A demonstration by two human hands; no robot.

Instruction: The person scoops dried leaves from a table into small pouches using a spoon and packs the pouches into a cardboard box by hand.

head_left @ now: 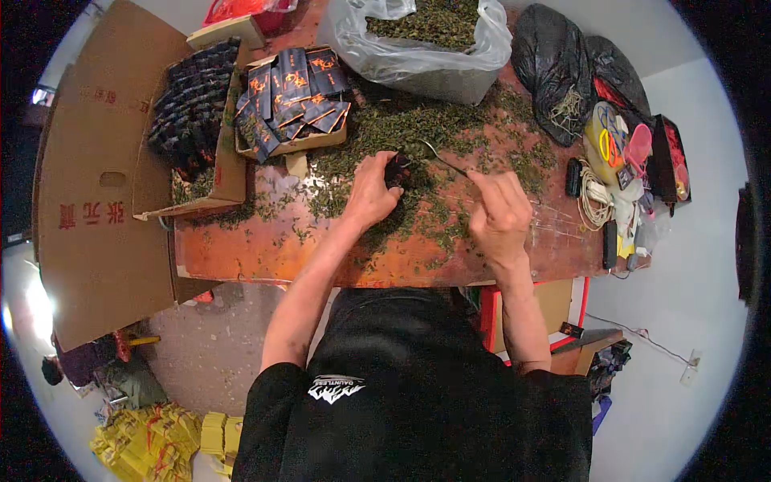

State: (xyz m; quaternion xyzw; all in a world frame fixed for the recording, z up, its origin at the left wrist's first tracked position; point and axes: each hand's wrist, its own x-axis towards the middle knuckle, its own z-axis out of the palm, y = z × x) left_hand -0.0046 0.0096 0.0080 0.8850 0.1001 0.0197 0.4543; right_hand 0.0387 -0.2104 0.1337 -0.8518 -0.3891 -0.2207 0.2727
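Over the loose green leaves (401, 128) on the red-brown table, my left hand (373, 193) is closed around a small dark packet (396, 170). My right hand (499, 213) pinches the handle of a metal spoon (444, 160). The spoon's bowl end lies just right of the packet, by the leaves at its mouth; how full the bowl is cannot be made out. Behind my left hand, a small cardboard box (309, 145) holds many flat dark packets with orange print (293, 76).
A large carton (229, 173) with rows of dark packets stands at the left. Behind the leaves is a clear plastic bag (385, 60) of leaves. Black bags (554, 64), scissors (608, 149), string (593, 197) and a dark box (671, 161) are at the right.
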